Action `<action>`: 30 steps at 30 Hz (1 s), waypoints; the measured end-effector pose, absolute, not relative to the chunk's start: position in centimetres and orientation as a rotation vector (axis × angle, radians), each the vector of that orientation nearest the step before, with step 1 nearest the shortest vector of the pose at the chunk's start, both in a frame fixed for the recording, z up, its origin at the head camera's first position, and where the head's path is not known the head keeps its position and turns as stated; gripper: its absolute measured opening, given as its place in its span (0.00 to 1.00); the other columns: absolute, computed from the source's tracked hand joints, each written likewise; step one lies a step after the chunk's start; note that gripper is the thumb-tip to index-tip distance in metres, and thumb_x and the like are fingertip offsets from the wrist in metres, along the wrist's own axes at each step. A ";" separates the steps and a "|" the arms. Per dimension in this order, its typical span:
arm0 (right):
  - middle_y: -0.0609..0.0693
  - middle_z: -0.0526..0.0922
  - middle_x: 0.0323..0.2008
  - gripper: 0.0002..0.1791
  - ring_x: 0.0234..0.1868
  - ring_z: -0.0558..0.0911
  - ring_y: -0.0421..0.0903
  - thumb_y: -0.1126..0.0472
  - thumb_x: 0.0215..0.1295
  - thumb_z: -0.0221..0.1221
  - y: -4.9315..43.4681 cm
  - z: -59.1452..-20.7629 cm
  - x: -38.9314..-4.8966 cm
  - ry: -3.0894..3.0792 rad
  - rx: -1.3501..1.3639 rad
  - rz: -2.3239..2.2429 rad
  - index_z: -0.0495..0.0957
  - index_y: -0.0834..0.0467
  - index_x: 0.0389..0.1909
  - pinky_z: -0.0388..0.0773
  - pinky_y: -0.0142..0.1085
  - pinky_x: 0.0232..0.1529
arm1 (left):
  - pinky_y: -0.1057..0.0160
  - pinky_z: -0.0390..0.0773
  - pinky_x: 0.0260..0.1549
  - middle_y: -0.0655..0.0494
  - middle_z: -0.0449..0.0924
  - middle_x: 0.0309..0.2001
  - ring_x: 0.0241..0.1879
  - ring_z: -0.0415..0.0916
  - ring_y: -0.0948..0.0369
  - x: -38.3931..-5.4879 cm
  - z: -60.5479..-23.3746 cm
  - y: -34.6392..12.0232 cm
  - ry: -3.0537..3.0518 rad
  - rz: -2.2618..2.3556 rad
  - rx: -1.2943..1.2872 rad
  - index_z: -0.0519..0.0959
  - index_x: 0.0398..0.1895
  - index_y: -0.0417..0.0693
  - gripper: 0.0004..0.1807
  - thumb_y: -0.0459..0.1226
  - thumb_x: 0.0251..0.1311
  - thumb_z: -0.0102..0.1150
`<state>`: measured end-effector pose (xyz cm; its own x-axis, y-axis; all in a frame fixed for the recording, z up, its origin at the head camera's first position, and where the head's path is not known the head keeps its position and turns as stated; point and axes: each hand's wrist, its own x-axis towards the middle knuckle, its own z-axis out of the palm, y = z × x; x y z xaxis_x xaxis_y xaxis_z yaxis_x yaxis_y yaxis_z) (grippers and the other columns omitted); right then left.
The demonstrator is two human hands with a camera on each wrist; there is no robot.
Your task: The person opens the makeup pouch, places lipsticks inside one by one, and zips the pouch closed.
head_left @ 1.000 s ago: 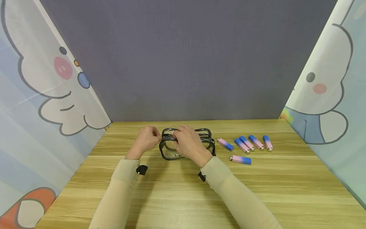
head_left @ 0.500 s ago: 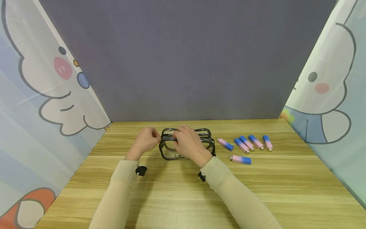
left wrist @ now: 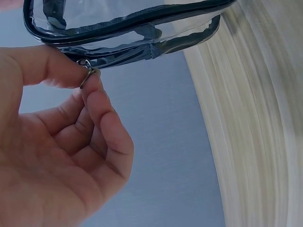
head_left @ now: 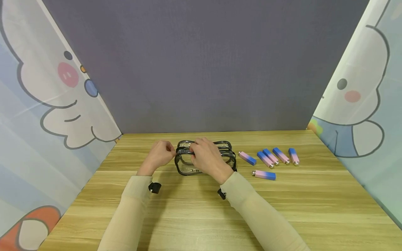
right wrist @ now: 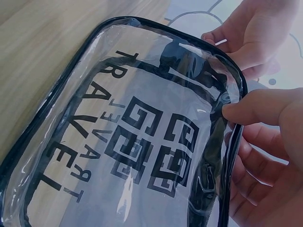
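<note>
Clear plastic pouch (right wrist: pixel 137 156), long axis left-right, under the right hand (head_left: pixel 205 156), which pinches its top. Left hand (head_left: pixel 159 153), just off its left end, pinches what looks like a metal pull (left wrist: pixel 88 74); pouch extends rightward from there.

The pouch (right wrist: pixel 142 130) sits on the table (head_left: pixel 194 212); six tubes (head_left: pixel 265 160) lie right of it; a panel (head_left: pixel 201 69) stands behind.

Clear pouch (right wrist: pixel 135 118), black-edged, printed TRAVEL
Set on a wooden tabletop (head_left: pixel 201 212), with a metal ring (left wrist: pixel 87 72) at its left end.
</note>
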<state>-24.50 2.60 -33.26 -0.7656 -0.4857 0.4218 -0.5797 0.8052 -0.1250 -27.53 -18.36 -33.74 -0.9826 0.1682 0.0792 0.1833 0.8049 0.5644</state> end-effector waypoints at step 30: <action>0.48 0.83 0.40 0.05 0.44 0.79 0.48 0.61 0.65 0.67 2.5 -33.2 -24.5 -2.641 0.796 0.338 0.85 0.54 0.41 0.78 0.42 0.48 | 0.56 0.72 0.31 0.50 0.80 0.32 0.28 0.71 0.55 -28.1 -34.7 -19.2 -3.015 -0.988 -0.323 0.82 0.39 0.40 0.06 0.33 0.66 0.55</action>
<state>-24.47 2.47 -33.23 -0.7760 -0.4835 0.4049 -0.5700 0.8126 -0.1220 -28.09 -19.17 -34.71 -0.9784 0.2061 0.0175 0.1765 0.7877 0.5903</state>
